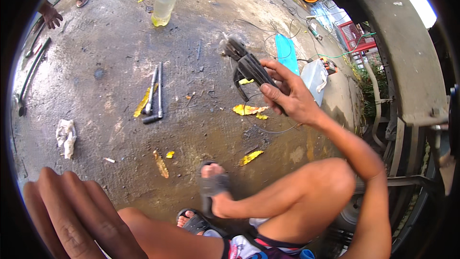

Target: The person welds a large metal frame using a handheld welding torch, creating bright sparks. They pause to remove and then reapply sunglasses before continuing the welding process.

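Note:
In the upper middle my right hand (292, 95) is closed around the dark ribbed handle of a welding electrode holder (255, 69). Its jaws point up and left, and a lever sticks out along its lower side. A thin dark cable loops below my wrist. Large and close at the lower left is my left hand (79, 220), its fingers side by side and slightly bent. Nothing shows in it, though its fingertips and palm are hidden. Two metal bar wrenches (155, 93) lie on the ground left of the holder, over a yellow leaf.
A clear bottle of pale liquid (165, 1) stands at the back. Right of my hand are a blue sheet (286, 52) and a grey box (314, 82). A crumpled white cloth (66, 138) lies left. A metal beam (407, 43) rises at right. Another person's hand (51, 16) shows far left.

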Available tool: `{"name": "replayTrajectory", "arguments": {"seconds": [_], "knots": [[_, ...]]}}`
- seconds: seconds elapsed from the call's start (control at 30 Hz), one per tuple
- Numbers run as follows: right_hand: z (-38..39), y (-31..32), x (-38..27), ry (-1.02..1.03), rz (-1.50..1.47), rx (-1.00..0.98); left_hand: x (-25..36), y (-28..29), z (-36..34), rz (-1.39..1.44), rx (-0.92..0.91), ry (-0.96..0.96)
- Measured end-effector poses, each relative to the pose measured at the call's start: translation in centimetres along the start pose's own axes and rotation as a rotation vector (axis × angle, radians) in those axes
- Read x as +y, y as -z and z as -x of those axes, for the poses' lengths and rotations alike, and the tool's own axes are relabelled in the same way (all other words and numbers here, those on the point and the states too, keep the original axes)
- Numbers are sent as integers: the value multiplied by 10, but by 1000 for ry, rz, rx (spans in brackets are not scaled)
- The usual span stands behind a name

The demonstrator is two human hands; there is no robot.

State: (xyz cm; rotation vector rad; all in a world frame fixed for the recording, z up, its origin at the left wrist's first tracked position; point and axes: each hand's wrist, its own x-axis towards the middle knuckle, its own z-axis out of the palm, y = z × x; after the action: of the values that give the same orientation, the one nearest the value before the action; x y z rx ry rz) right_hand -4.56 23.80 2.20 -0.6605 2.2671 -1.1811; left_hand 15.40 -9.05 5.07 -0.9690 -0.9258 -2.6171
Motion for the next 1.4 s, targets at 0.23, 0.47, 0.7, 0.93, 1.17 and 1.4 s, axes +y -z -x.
{"name": "replayTrajectory", "arguments": {"seconds": [0.23, 0.47, 0.7, 0.93, 1.17, 1.4], "knots": [[-36, -18, 62, -74, -581, -104, -52, 65, -60, -272, 48, 462], [-105, -70, 42, 99, -534, 235, -119, 132, -108, -645, 753, 748], [-112, -66, 26, 318, -262, 489, -173, 156, -108, -461, 873, 125], [-104, -26, 19, 414, 231, 726, -225, 121, -140, -151, 599, 166], [-105, -41, 21, 433, 451, 962, -240, 119, -156, -275, 475, 158], [-120, -46, 17, 407, -175, 797, -228, 139, -176, -307, 309, 192]]}}
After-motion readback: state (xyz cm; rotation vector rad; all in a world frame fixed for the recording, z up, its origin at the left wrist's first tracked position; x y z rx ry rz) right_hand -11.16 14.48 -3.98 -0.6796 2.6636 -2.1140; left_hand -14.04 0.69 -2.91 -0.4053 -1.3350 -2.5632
